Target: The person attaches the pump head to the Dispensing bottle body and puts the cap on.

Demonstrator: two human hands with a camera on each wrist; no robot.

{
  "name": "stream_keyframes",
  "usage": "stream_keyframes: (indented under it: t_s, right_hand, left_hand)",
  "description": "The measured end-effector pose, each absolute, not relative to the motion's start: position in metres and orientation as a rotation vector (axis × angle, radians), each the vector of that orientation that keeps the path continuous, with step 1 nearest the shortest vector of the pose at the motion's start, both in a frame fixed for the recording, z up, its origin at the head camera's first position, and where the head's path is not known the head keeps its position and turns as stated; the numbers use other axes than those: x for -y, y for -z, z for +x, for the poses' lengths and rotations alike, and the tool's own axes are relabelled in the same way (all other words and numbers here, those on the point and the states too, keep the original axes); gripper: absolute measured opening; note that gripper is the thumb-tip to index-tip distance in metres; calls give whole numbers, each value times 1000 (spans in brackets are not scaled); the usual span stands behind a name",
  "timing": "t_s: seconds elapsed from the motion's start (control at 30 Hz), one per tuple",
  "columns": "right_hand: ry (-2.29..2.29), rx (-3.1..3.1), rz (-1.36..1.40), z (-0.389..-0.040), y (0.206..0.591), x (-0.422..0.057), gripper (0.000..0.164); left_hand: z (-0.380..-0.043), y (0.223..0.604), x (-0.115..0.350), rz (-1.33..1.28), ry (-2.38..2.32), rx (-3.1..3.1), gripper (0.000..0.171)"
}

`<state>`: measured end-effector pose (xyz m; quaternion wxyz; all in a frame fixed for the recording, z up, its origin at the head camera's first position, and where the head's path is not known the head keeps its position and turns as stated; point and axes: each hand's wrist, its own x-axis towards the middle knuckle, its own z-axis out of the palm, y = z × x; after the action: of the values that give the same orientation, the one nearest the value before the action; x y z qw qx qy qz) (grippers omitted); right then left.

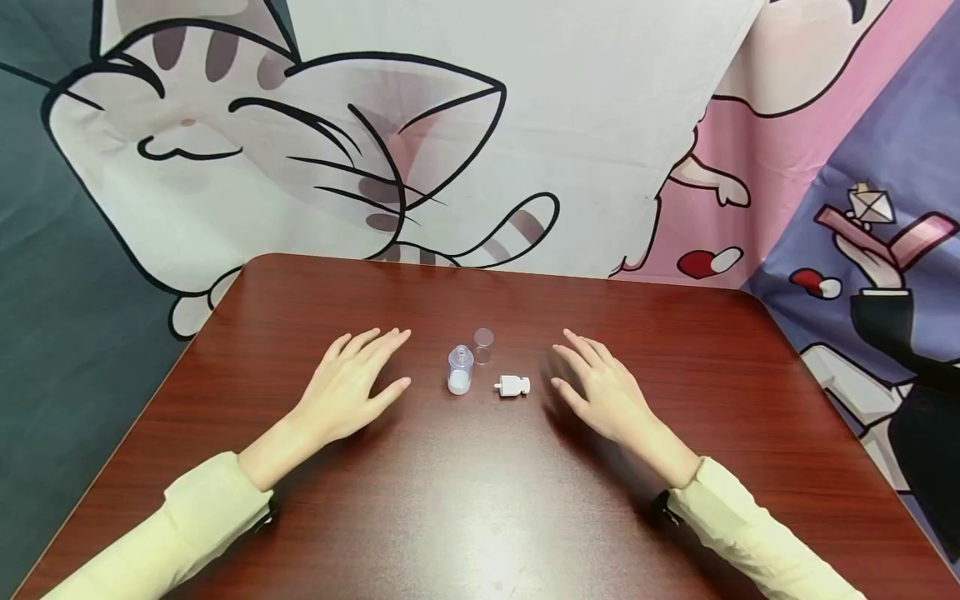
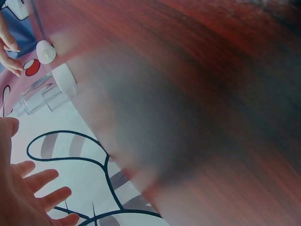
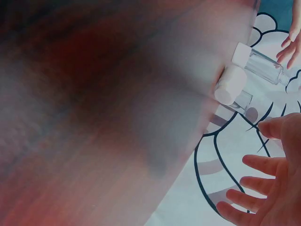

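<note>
A small clear bottle (image 1: 460, 375) with a white lower part stands upright on the table between the two hands. Behind it, slightly to the right, is a clear plastic cap (image 1: 483, 346). A white pump head (image 1: 513, 386) lies on its side, its narrow end pointing left. My left hand (image 1: 352, 385) is held left of the bottle, fingers spread and touching none of these pieces. On the other side, my right hand (image 1: 602, 387) is nearest the pump head, fingers extended and apart from it. The right wrist view shows the pump head (image 3: 231, 84) partly covering the clear cap (image 3: 243, 100).
The brown wooden table (image 1: 480, 467) has its far edge just past the small pieces. A cloth (image 1: 600, 125) with a cartoon cat and other drawings hangs behind it. Light sleeves (image 1: 202, 508) cover both forearms.
</note>
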<state>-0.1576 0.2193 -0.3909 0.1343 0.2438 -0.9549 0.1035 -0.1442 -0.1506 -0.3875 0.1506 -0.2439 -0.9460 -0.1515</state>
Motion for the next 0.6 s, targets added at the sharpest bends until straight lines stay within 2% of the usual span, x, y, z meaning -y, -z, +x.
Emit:
stream_keyframes:
  t_s: [0.6]
  right_hand:
    - [-511, 2771, 695, -158, 386, -206, 37]
  left_hand:
    - [-145, 383, 140, -626, 674, 2800, 56]
